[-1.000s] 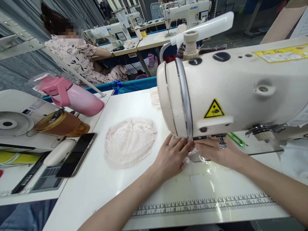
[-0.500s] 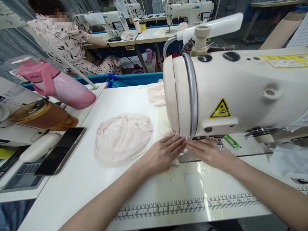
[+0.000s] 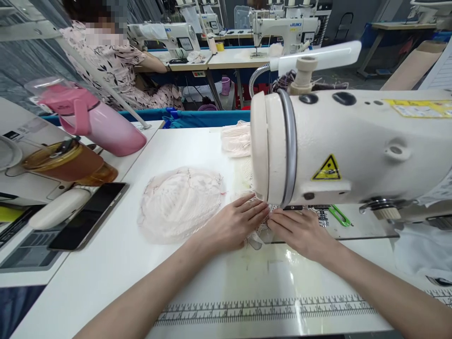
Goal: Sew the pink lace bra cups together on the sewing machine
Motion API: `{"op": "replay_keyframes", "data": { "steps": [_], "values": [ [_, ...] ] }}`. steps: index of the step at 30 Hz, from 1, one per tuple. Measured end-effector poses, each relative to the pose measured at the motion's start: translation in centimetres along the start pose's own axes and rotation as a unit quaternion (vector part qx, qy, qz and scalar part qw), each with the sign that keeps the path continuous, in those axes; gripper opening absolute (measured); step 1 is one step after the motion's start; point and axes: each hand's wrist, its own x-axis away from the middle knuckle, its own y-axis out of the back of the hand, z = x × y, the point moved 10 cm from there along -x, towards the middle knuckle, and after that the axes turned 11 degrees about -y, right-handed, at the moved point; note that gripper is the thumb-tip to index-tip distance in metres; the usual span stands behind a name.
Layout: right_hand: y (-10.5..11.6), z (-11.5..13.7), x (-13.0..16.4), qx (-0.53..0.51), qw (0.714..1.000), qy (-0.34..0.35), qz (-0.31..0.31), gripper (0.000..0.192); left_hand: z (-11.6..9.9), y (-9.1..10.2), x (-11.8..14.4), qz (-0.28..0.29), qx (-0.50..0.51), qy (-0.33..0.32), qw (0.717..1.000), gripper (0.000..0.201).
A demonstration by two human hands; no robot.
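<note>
My left hand (image 3: 240,221) lies flat over a strip of pale lace fabric (image 3: 263,231), its fingers stretched toward the needle area of a white sewing machine (image 3: 339,141). From the other side, my right hand (image 3: 296,230) rests on the same lace, with fingers extended and fingertips almost meeting those of my left. The machine head hides the needle and part of the fabric. Some loose cloth shows below the left fingertips. Left of my hands, a round pile of sheer pale pieces (image 3: 181,202) lies on the white table (image 3: 197,278).
Green thread snips (image 3: 339,215) lie right of my right hand. A phone (image 3: 90,216), a drink cup (image 3: 70,162) and a pink bottle (image 3: 102,122) stand or lie at left. More pale fabric (image 3: 236,140) sits behind. A person (image 3: 106,61) works beyond.
The view has shifted slightly, so the machine appears lower and farther right. My right fingers have slid a little left over the lace, while both hands stay beside the needle area.
</note>
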Motion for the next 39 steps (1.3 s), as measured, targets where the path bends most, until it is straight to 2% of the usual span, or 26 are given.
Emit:
{"op": "replay_keyframes", "data": {
  "steps": [7,19,28,34,39],
  "values": [
    [0.1,-0.3,0.3,0.001,1.000,-0.018,-0.022,0.020,-0.2,-0.2,0.0,-0.006,-0.006,0.026,1.000,0.049],
    [-0.3,-0.8,0.8,0.006,1.000,-0.015,0.010,0.019,-0.8,-0.9,-0.1,0.009,-0.031,0.092,0.995,0.052],
    [-0.5,-1.1,1.1,0.073,0.997,-0.003,0.020,0.022,-0.8,-0.8,-0.1,0.001,-0.031,0.114,0.993,0.047],
    [1.1,-1.4,0.7,0.152,0.987,-0.026,-0.041,0.022,-0.9,-0.7,-0.2,-0.005,-0.041,0.113,0.993,0.046],
    [1.8,-1.4,0.8,0.184,0.979,-0.014,-0.082,0.018,-0.8,-0.8,-0.2,0.004,-0.051,0.120,0.991,0.048]
  ]
}}
